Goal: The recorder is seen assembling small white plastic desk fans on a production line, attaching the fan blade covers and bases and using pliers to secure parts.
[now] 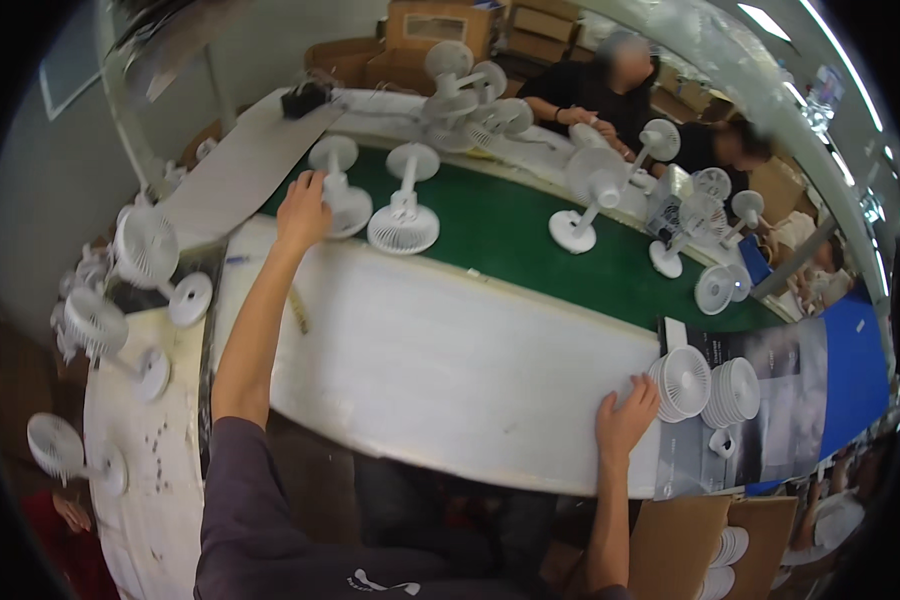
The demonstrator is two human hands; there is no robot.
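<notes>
At the far left end of the green belt (510,235), a white fan (342,195) lying on its side is touched by the left hand (303,210); its stem runs away from the tabletop (440,350), and the grip cannot be told. The right hand (625,418) is spread flat at the tabletop's near right edge, beside stacked white fan grilles (682,382).

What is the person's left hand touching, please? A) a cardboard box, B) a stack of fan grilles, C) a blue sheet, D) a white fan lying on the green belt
D: the left hand reaches onto the green belt and rests on a white fan there.
</notes>
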